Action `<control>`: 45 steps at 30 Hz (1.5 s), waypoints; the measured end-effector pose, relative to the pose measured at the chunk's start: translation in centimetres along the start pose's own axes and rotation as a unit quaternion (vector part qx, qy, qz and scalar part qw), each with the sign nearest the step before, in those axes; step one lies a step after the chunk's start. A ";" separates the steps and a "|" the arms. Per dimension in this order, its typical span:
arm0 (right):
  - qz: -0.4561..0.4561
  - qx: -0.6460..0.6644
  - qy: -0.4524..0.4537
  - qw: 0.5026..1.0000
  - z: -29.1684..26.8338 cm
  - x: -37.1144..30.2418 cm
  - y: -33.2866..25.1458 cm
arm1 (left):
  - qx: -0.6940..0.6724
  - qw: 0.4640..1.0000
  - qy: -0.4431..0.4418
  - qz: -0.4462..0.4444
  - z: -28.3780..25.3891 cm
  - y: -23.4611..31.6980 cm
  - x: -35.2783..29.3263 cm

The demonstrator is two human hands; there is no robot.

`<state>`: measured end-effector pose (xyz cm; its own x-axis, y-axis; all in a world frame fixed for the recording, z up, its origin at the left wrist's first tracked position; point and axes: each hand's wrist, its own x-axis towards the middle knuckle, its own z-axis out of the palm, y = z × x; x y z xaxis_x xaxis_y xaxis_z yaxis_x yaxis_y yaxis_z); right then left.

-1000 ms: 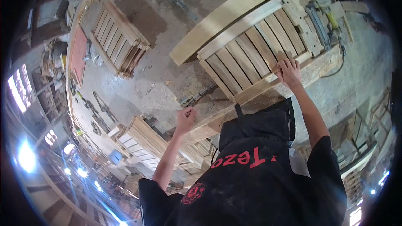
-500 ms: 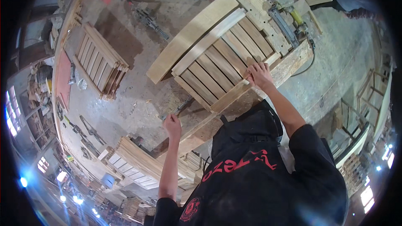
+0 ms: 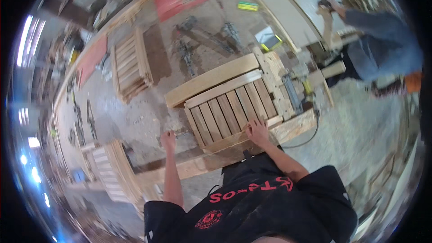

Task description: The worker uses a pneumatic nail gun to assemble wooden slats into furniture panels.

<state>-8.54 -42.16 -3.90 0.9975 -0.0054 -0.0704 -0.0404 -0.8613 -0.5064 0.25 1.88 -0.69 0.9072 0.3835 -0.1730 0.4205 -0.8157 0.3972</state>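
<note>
A slatted wooden panel [image 3: 229, 108] lies flat on a dusty workbench [image 3: 148, 121] in front of me. My right hand [image 3: 258, 131] rests fingers spread on the panel's near rail. My left hand [image 3: 168, 140] sits closed on the bench top just left of the panel; whether it holds anything I cannot tell. A long plank [image 3: 211, 79] lies along the panel's far edge.
A stack of similar slatted panels [image 3: 130, 65] lies at the bench's far left. Clamps and tools [image 3: 189, 51] lie beyond. A power tool with a cable [image 3: 292, 92] sits right of the panel. Another person in a blue top [image 3: 382, 40] works at the far right.
The view has swung, so the bench now shows more upright and another person has come into sight. My right hand stays on the panel's near rail; my left hand stays on the bench.
</note>
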 end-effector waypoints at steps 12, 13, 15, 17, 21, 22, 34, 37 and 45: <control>-0.007 0.248 0.187 0.951 -9.2 29.1 2.9 | 0.027 0.991 0.087 -0.098 0.6 1.1 -0.1; 0.009 0.295 0.176 0.939 -11.5 33.8 0.4 | 0.020 0.990 0.086 -0.112 -0.1 0.1 -0.9; -0.034 0.233 0.229 0.945 -14.6 43.5 -2.0 | 0.027 0.988 0.088 -0.128 -0.8 -2.0 -0.9; -0.145 0.160 0.350 0.911 -16.1 53.7 0.8 | 0.031 0.990 0.055 -0.129 0.9 -0.9 -0.5; -0.139 0.309 0.179 0.924 -16.3 65.2 0.2 | -0.038 0.989 0.038 -0.135 -0.8 3.4 1.2; -0.116 0.414 0.101 0.897 -15.4 65.8 -1.5 | -0.058 0.985 0.038 -0.156 -1.2 3.7 0.5; -0.028 0.233 -0.086 0.968 -10.9 54.0 0.5 | -0.058 0.989 0.045 -0.129 -0.3 1.1 -0.7; -0.026 0.287 0.052 0.956 -8.7 50.9 0.3 | -0.033 0.981 0.124 -0.147 0.1 2.8 -0.8; -0.230 0.352 0.159 0.893 -1.8 47.9 8.7 | -0.121 0.948 0.098 -0.279 0.3 4.1 -1.7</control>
<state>38.99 -50.83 -10.17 0.8797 0.0267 0.4747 0.4629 -0.2766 -0.8422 0.45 -2.30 0.96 0.5154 0.8182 -0.2549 0.7971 -0.3485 0.4932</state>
